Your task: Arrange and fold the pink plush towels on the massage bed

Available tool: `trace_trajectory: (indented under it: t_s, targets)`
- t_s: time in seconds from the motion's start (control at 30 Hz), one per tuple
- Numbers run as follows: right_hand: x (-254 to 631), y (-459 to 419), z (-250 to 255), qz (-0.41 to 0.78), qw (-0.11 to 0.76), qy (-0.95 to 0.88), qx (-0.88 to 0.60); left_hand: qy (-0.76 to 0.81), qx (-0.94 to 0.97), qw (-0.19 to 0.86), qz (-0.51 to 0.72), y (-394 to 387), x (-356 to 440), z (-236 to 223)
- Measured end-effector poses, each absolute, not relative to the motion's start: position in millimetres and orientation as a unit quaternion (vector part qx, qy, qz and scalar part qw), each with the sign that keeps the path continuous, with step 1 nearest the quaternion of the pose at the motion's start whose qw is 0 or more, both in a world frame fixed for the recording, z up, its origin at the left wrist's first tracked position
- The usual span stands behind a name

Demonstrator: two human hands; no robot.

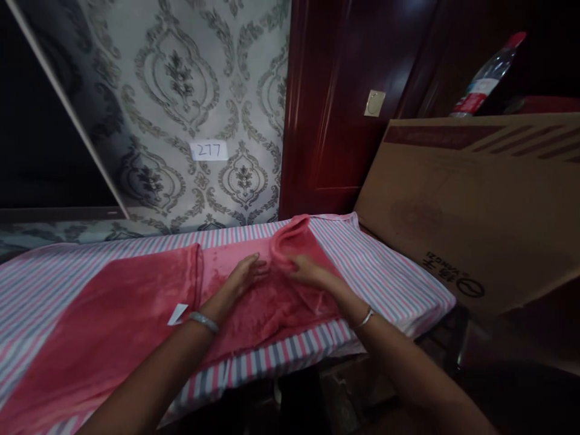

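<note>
Red blanket [118,308] is cut off at lower left.

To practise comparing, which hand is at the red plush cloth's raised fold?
The right hand, touching the fold; the left hand is open, nearer the white tag.

The view is dim, with soft, cool light palest on the wallpaper [181,78] beyond the grip; its source is out of view. Under the right hand [304,269], the blanket [122,314] shows muted red with soft shading. Faint sheen marks the glossy door [335,121] beyond the grip, while the screen [40,121] far to its left and the space below sink to near black. Both the right hand and the left hand [247,273] look slightly blurred. Wide-angle stretching pulls the cardboard box [475,199] outward, right of the grip.
</note>
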State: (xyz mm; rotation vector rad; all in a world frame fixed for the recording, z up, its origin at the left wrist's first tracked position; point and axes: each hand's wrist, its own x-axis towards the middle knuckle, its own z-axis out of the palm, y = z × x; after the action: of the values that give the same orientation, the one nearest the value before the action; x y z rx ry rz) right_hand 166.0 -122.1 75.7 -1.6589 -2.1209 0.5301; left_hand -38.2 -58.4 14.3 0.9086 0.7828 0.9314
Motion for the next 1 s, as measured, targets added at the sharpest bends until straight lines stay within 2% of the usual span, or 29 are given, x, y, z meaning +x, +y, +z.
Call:
trace_trajectory:
  t_s: [0.1,0.27,0.37,0.47,0.53,0.6,0.7,0.77,0.9,1.0]
  targets:
    - [129.0,-149.3,46.3,0.174,0.136,-0.788,-0.575,0.342,0.408,0.710,0.461,-56.8,-32.9,9.3]
    - [122.4,-199.3,28.4,0.105,0.113,-0.761,-0.630,0.391,0.379,0.645,0.536,-54.6,-24.1,4.5]
    - [132.2,-217.3,26.2,0.092,0.123,-0.734,-0.662,0.407,0.433,0.595,0.541,-51.5,-16.6,8.3]
    - [140.8,-220.5,28.5,0.089,0.170,-0.723,-0.663,0.436,0.508,0.524,0.526,-44.5,-4.4,20.2]
    - [143.1,-215.9,34.2,0.076,0.237,-0.724,-0.643,0.448,0.516,0.505,0.527,-35.9,0.7,32.4]
    - [140.7,-207.8,40.2,0.065,0.317,-0.738,-0.593,0.446,0.528,0.480,0.540,-25.4,-1.3,44.6]
    - [125.5,-194.9,38.6,0.078,0.402,-0.764,-0.499,0.433,0.580,0.390,0.569,-16.0,-19.2,52.8]
    - [109.4,-189.9,26.5,0.107,0.413,-0.773,-0.469,0.450,0.588,0.364,0.565,-18.6,-36.9,47.4]
    - [80.3,-188.4,-6.6,0.166,0.382,-0.775,-0.475,0.529,0.551,0.381,0.521,-34.1,-68.7,23.9]
    - [75.9,-186.9,-13.3,0.196,0.413,-0.757,-0.467,0.560,0.535,0.360,0.520,-46.7,-82.4,15.9]
